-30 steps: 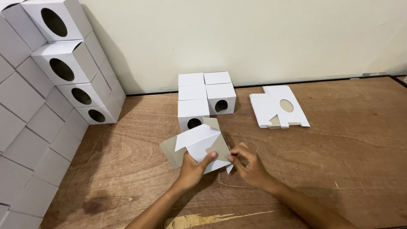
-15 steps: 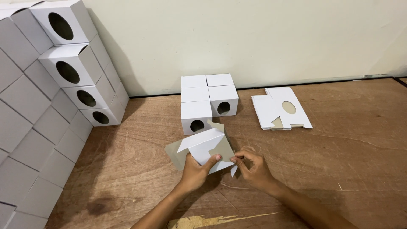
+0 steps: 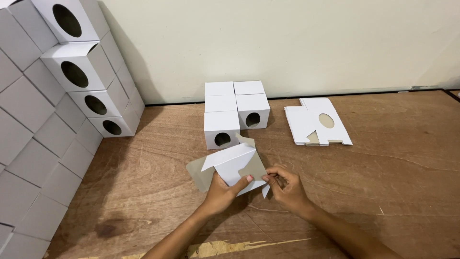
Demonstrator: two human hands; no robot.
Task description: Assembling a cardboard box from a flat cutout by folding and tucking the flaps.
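Note:
I hold a partly folded white cardboard box blank (image 3: 229, 165) with a grey-brown inner side low over the wooden table (image 3: 393, 172). My left hand (image 3: 224, 189) grips its lower edge from beneath, thumb on top. My right hand (image 3: 283, 184) pinches a small flap at the blank's right corner. Just beyond the blank stands a group of several finished white cube boxes (image 3: 235, 111), two of them showing round holes in their front faces.
A flat stack of unfolded white blanks (image 3: 316, 122) with an oval cut-out lies to the right. A tall pile of finished boxes (image 3: 52, 110) fills the left side against the pale wall (image 3: 287, 43). Peeled veneer shows at the table's near edge (image 3: 230, 248).
The view has shifted slightly. My hands have kept hold of the blank, and my right fingers have closed in on its right corner flap.

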